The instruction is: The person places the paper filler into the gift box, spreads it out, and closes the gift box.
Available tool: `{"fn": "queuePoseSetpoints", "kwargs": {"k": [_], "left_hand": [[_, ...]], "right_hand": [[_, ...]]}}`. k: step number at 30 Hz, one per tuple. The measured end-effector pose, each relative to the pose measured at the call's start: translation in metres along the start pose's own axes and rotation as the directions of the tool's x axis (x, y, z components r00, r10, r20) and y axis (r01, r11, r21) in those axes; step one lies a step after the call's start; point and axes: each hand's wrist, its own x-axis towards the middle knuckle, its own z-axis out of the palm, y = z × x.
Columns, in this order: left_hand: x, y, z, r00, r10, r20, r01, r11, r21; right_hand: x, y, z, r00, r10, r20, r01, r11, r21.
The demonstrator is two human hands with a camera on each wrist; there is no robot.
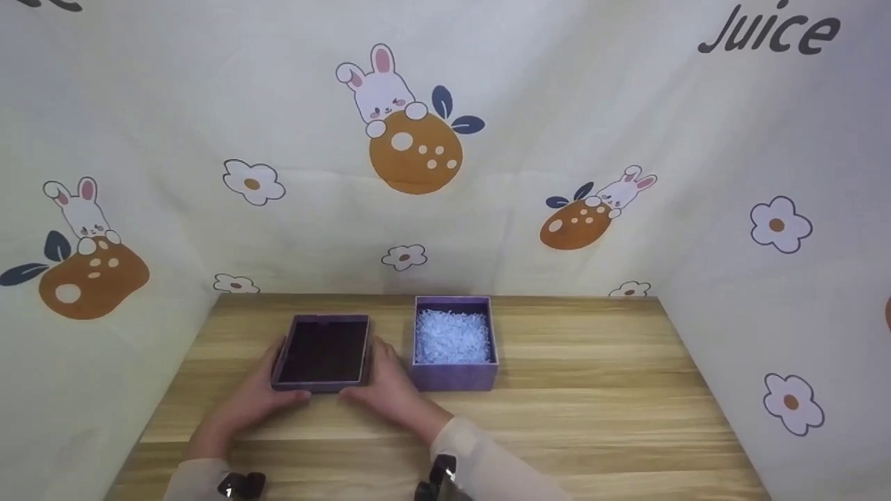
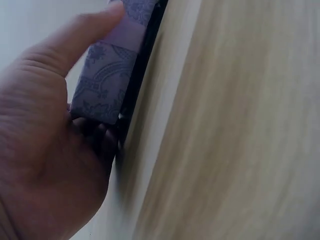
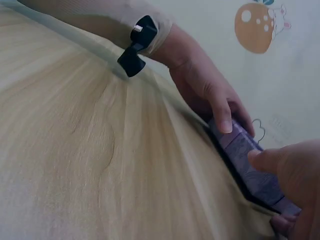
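Both hands hold a shallow purple box lid, its dark inside facing up, at the left part of the table. My left hand grips its left side, thumb on the near wall. On the right side my right hand grips it the same way, its thumb also at the front. In the left wrist view, the lid's patterned side wall shows between thumb and fingers, the fingers partly hidden. To the right stands the open purple box, filled with light blue shredded paper.
The wood-grain table runs back to a cream cloth printed with rabbits, oranges and flowers, which also hangs at both sides. A black wrist mount sits on the right sleeve, another dark mount on the left.
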Motion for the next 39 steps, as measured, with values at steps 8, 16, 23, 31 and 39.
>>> {"fn": "queuePoseSetpoints", "kwargs": {"k": [8,16,23,31,39], "left_hand": [[0.004,0.000,-0.003,0.999,-0.045,0.005,0.045,0.999,-0.011],[-0.001,0.006,-0.010,0.999,-0.045,-0.003,0.045,0.998,-0.042],[-0.008,0.029,-0.028,0.999,0.002,-0.046,-0.003,0.999,-0.032],[-0.013,0.055,-0.027,0.998,0.033,-0.061,-0.036,0.998,-0.058],[-0.007,0.072,-0.006,0.993,0.086,-0.082,-0.093,0.993,-0.078]], "right_hand": [[0.009,0.005,0.006,0.995,-0.071,-0.071,0.075,0.996,0.050],[0.005,-0.005,0.006,0.997,-0.011,-0.083,0.015,0.999,0.044],[-0.002,-0.037,-0.009,0.995,-0.042,-0.087,0.046,0.998,0.046],[-0.014,-0.062,-0.039,0.992,-0.097,-0.078,0.093,0.994,-0.050],[-0.021,-0.053,-0.072,0.988,-0.142,-0.051,0.139,0.988,-0.060]]}}
